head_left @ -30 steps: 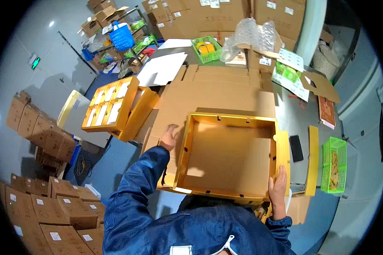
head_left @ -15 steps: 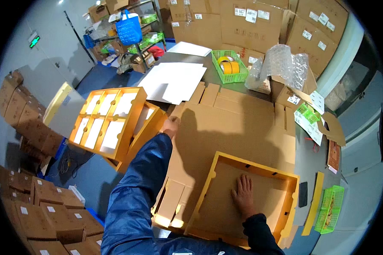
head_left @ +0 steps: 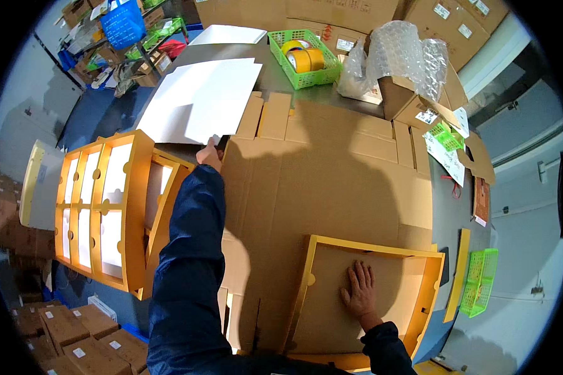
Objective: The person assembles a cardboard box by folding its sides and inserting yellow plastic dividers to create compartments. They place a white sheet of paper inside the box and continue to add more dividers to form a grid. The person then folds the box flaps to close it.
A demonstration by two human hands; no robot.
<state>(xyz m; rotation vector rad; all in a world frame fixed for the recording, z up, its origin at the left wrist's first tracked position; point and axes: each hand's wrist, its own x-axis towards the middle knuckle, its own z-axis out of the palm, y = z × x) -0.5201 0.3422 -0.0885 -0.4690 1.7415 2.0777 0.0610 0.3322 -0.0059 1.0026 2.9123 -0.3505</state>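
My right hand (head_left: 360,294) lies flat with fingers spread on the brown base inside a shallow yellow-edged tray (head_left: 311,280) at the near right. My left hand (head_left: 210,156) reaches forward to the near edge of a stack of white sheets (head_left: 197,100). Its thumb is over the edge of a sheet, and the other fingers are mostly hidden. Under the tray and ahead of it spreads a flattened brown cardboard sheet (head_left: 319,181). Left of my left forearm stands a yellow divided box (head_left: 137,212) with white-lined compartments, tilted against another yellow tray (head_left: 162,244).
A green basket (head_left: 303,78) with yellow tape rolls stands at the back. Bubble wrap (head_left: 400,56) rises from an open carton (head_left: 397,103). Right of the tray lie a dark phone (head_left: 445,265), a yellow strip (head_left: 458,275) and another green basket (head_left: 480,281). Stacked cartons (head_left: 75,331) fill the lower left.
My left hand has moved forward from the cardboard's left edge to the white sheets. My right hand stays flat in the tray. The view has shifted, with the divided box now lower and further left.
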